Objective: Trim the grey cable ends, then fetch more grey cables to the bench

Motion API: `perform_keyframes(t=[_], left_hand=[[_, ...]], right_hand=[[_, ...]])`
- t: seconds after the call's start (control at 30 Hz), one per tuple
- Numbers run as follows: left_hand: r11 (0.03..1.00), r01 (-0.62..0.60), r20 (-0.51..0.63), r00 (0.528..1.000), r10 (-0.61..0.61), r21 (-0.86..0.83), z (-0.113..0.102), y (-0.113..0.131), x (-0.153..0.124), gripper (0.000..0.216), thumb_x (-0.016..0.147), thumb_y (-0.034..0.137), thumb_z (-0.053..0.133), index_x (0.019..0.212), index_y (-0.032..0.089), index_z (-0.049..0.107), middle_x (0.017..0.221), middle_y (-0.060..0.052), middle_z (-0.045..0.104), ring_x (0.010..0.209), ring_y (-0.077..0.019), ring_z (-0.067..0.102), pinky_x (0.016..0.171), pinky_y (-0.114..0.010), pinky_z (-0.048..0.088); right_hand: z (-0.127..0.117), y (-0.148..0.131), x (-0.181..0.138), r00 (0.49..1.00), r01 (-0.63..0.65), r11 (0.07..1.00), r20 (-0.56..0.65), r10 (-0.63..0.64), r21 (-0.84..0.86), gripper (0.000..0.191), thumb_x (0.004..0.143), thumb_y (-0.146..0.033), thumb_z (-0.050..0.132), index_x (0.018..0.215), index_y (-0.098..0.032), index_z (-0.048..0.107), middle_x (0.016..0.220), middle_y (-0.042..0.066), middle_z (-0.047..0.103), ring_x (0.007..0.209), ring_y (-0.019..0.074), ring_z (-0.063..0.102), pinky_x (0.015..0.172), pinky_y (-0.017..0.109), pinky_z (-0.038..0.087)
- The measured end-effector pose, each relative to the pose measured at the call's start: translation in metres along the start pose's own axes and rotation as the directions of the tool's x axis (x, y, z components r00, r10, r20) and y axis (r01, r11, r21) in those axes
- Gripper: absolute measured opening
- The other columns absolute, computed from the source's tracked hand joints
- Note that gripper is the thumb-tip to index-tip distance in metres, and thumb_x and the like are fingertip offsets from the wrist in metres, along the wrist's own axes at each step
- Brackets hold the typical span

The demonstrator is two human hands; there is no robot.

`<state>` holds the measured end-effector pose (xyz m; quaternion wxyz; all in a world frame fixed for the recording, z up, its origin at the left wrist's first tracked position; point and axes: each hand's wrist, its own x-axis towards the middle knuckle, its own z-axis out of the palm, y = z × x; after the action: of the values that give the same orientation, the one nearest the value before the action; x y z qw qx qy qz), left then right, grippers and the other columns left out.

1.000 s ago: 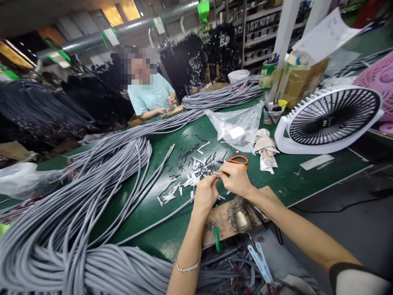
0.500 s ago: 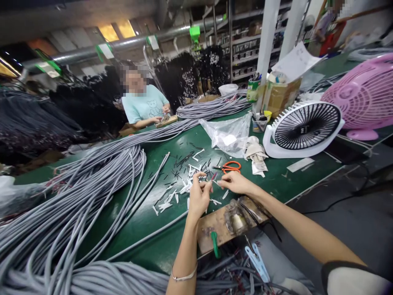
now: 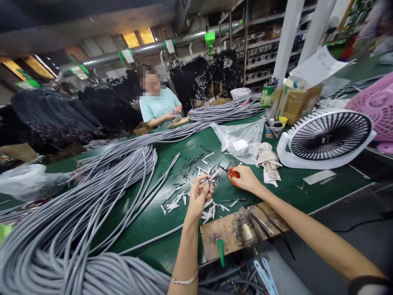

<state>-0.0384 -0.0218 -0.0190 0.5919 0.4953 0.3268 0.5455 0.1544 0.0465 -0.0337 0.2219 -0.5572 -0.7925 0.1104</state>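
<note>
- Head view: my left fingertips pinch together at the end of a grey cable (image 3: 153, 238), which trails left across the green tabletop (image 3: 132, 229).
- My right hand (image 3: 246, 178) grips orange-handled scissors (image 3: 233, 175), blades above scattered offcuts (image 3: 173, 205).

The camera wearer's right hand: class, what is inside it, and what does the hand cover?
Inside the right hand are orange-handled scissors; their blades and part of the orange handles show. The rest of the handles is covered by the hand.

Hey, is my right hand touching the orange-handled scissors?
Touching. The head view shows the right hand gripping the orange-handled scissors by the handles, with no gap between them.
</note>
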Motion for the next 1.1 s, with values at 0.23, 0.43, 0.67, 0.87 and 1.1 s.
perform_keyframes(t=[0.23, 0.43, 0.67, 0.87, 1.1], left_hand=[[0.999, 0.021, 0.061, 0.998, -0.024, 0.042, 0.003, 0.001, -0.003, 0.037, 0.081, 0.034, 0.056, 0.110, 0.026, 0.037, 0.060, 0.007, 0.044, 0.040, -0.0008, 0.021, 0.040, -0.014, 0.013], [1.000, 0.015, 0.026, 1.000, -0.015, 0.018, 0.007, 0.001, -0.005, 0.036, 0.077, 0.037, 0.060, 0.105, 0.019, 0.046, 0.056, 0.006, 0.036, 0.045, -0.0031, 0.024, 0.042, -0.016, 0.014], [0.960, -0.281, -0.044, 0.959, 0.280, -0.006, 0.000, 0.009, -0.008, 0.021, 0.078, 0.033, 0.059, 0.074, 0.021, 0.043, 0.058, 0.005, 0.039, 0.048, -0.0049, 0.031, 0.044, -0.017, 0.021], [0.897, -0.391, 0.077, 0.920, 0.383, 0.205, -0.006, 0.001, -0.008, 0.021, 0.079, 0.032, 0.058, 0.064, 0.017, 0.053, 0.058, 0.000, 0.046, 0.057, -0.0097, 0.043, 0.052, -0.021, 0.033], [0.847, -0.392, 0.136, 0.920, 0.368, 0.360, -0.005, 0.003, -0.009, 0.031, 0.082, 0.035, 0.052, 0.058, 0.016, 0.057, 0.056, -0.002, 0.052, 0.059, -0.0120, 0.047, 0.060, -0.026, 0.039]], right_hand=[[-0.011, -0.050, -0.012, 0.998, -0.004, 0.293, 0.023, -0.062, 0.956, 0.036, 0.051, -0.029, 0.076, 0.074, -0.017, 0.050, 0.072, -0.001, 0.062, 0.066, 0.0115, 0.058, 0.066, 0.025, 0.047], [-0.004, -0.066, -0.007, 0.997, -0.071, 0.175, 0.063, 0.049, 0.982, 0.039, 0.048, -0.030, 0.077, 0.068, -0.017, 0.046, 0.059, -0.007, 0.052, 0.053, 0.0069, 0.049, 0.055, 0.020, 0.041], [-0.009, -0.039, -0.026, 0.994, 0.111, 0.711, -0.079, -0.078, 0.694, 0.028, 0.066, -0.038, 0.066, 0.067, -0.017, 0.046, 0.062, -0.005, 0.045, 0.056, 0.0077, 0.039, 0.054, 0.021, 0.032], [-0.016, -0.047, -0.036, 0.938, 0.337, 0.810, -0.098, -0.332, 0.480, 0.031, 0.067, -0.038, 0.066, 0.061, -0.016, 0.045, 0.062, -0.005, 0.039, 0.056, 0.0073, 0.034, 0.053, 0.021, 0.027], [-0.008, -0.041, -0.032, 0.938, 0.340, 0.820, -0.108, -0.328, 0.460, 0.040, 0.066, -0.041, 0.067, 0.049, -0.015, 0.041, 0.051, -0.006, 0.034, 0.049, 0.0055, 0.027, 0.047, 0.021, 0.021]])
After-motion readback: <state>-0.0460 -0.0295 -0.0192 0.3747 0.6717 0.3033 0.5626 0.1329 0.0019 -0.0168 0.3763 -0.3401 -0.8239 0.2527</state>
